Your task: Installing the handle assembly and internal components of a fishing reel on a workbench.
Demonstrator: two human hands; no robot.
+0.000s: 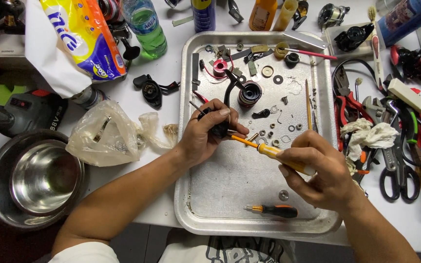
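Fastener-driving step: left hand (205,134) gripping a black reel part (219,127), right hand (317,175) closed on a yellow screwdriver (269,151) (tip at the part); next, probably steady turning, tip kept seated.

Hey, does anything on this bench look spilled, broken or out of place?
Nothing looks spilled or broken. The small washers and screws lie scattered but inside the metal tray. The left hand holds a black reel part, the right hand a yellow screwdriver. Only the crumpled tissue draped over the pliers looks untidy.
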